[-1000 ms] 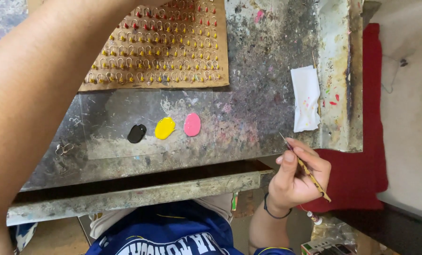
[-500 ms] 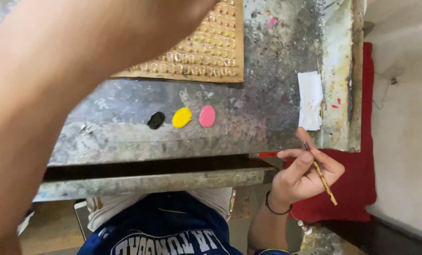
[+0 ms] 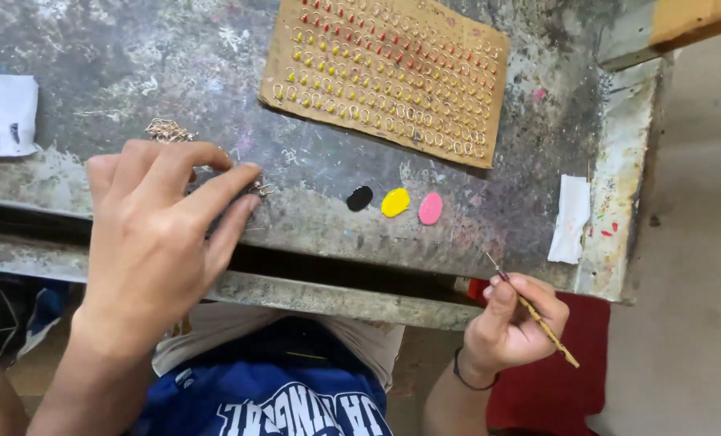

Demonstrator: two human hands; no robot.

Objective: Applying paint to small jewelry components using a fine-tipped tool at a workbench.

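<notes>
Here, right hand [image 3: 512,323] grasping thin wooden brush [image 3: 536,316], left hand [image 3: 163,230] spread loose, fingertips at small metal piece [image 3: 260,189]

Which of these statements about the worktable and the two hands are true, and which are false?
1. The right hand holds a thin brush. True.
2. Three paint blobs lie on the table: black, yellow, pink. True.
3. The left hand holds the brush. False: its fingertips rest on the table by small metal pieces.
4. The cardboard sheet is bare. False: rows of small rings cover it.
</notes>
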